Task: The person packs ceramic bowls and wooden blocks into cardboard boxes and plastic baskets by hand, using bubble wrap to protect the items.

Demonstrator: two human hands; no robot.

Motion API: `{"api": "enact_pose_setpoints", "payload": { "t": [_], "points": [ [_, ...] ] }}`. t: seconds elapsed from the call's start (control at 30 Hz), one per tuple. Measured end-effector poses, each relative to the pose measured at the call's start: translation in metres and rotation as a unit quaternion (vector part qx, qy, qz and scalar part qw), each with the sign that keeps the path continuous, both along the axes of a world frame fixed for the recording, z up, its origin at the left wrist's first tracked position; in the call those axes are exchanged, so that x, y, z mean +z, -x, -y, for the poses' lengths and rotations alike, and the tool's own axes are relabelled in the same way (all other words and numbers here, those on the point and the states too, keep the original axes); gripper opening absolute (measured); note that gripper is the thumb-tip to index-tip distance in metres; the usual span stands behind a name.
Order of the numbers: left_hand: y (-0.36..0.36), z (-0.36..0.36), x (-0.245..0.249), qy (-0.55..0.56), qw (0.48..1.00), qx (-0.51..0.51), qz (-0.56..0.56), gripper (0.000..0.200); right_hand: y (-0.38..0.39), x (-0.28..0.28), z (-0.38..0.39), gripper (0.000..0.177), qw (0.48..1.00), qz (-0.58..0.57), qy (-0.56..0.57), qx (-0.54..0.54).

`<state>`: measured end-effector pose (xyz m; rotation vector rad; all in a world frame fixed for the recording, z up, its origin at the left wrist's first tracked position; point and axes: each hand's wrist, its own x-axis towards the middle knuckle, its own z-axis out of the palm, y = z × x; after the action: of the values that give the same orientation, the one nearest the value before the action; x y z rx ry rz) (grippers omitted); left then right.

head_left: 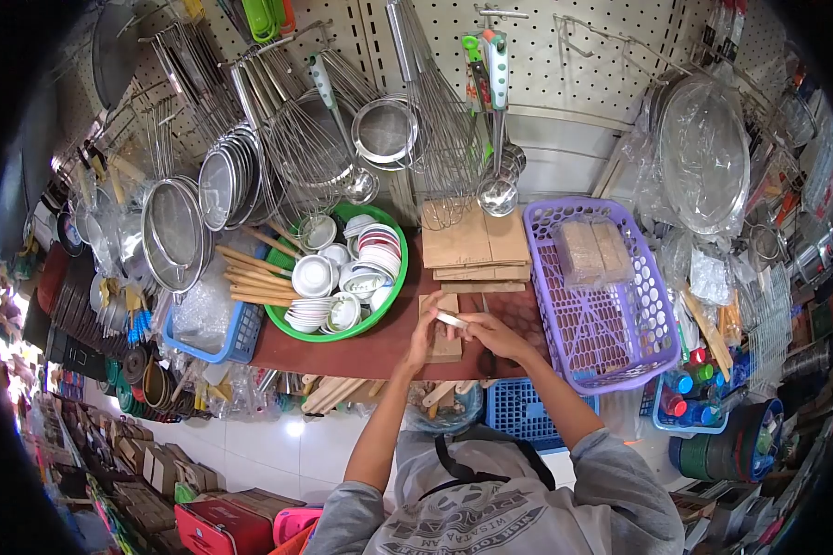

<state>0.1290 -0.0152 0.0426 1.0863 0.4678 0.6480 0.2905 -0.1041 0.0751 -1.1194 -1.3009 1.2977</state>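
Observation:
Between my two hands, above the red-brown counter, is a small white object (452, 319), seen edge-on. The fingers of my left hand (423, 331) are closed on its left end. My right hand (493, 334) pinches its right end. Under my hands a piece of brown cardboard (449, 348) lies on the counter (361, 356). A green basin (393, 316) to the left holds several small white bowls and dishes (315, 276). Behind my hands are stacked flat cardboard pieces (463, 242).
A purple basket (539, 277) with wrapped brown blocks (594, 252) stands on the right. Whisks (444, 139), strainers (386, 129) and ladles (498, 194) hang from the pegboard behind. Wooden handles (259, 277) stick out by the basin. Below the counter edge sits a blue crate (530, 412).

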Motion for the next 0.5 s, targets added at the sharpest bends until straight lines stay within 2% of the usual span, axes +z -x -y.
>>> {"api": "enact_pose_setpoints", "payload": {
  "t": [0.1, 0.2, 0.23, 0.33, 0.43, 0.5],
  "points": [
    [0.002, -0.002, -0.011, -0.054, 0.996, -0.016, -0.073, 0.058, -0.003, -0.014, -0.007, 0.016, 0.998, 0.061, 0.001, 0.0],
    [0.001, 0.0, -0.012, -0.105, 0.991, 0.012, -0.085, 0.059, -0.006, -0.015, -0.008, 0.017, 0.995, 0.095, 0.017, -0.006],
    [0.001, -0.001, -0.015, -0.099, 0.992, 0.004, -0.076, 0.058, -0.007, -0.011, -0.007, 0.018, 0.995, 0.099, 0.024, -0.009],
    [0.004, -0.003, -0.016, -0.072, 0.996, -0.016, -0.048, 0.058, -0.006, -0.019, -0.008, 0.023, 0.999, 0.016, 0.029, 0.004],
    [0.005, -0.006, -0.016, -0.036, 0.999, -0.028, -0.017, 0.059, -0.003, -0.013, -0.003, 0.026, 0.999, 0.011, 0.044, -0.01],
    [0.006, -0.011, -0.021, -0.019, 0.999, -0.034, 0.0, 0.061, -0.001, 0.0, -0.001, 0.026, 1.0, 0.03, -0.004, -0.003]
  ]
}}
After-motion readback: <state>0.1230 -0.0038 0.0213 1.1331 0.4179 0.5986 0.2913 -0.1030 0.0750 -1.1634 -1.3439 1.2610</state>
